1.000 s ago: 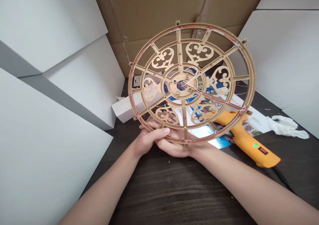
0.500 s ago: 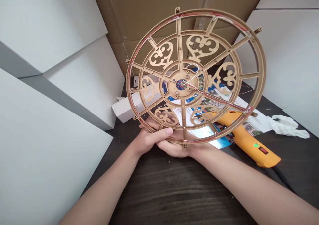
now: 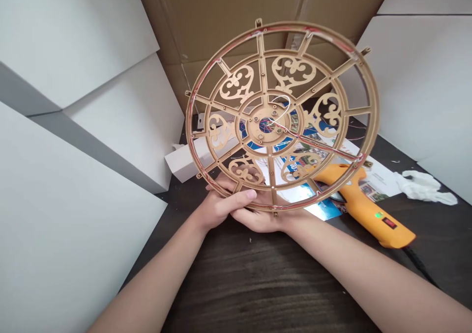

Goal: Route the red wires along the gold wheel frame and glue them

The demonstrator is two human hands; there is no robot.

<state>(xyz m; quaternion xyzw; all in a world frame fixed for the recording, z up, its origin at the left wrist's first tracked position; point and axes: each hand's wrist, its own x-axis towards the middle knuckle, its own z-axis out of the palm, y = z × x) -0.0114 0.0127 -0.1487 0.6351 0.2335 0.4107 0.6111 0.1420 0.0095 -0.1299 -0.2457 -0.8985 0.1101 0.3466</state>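
A round golden frame (image 3: 270, 178) with spokes and scroll ornaments is held up, tilted, above the table. Red and white wires run round its rim and along one spoke to the centre hole, where a white wire loops out. My left hand (image 3: 224, 204) grips the lower left rim, its thumb in front and its fingers partly seen behind. Under the bottom rim, my right hand (image 3: 258, 219) holds the frame from below and behind, touching my left hand; most of its fingers are hidden.
An orange glue gun (image 3: 372, 215) with a lit green light lies on the dark table (image 3: 236, 284), at right. Printed sheets (image 3: 381, 178) lie behind the frame. Crumpled white tissue (image 3: 426, 186) is farther right, a white box (image 3: 180, 163) left. White panels and cardboard (image 3: 221, 9) surround the table.
The frame has tilted, its top edge moving slightly down and its right edge moving left. Both hands keep nearly the same place and hold.
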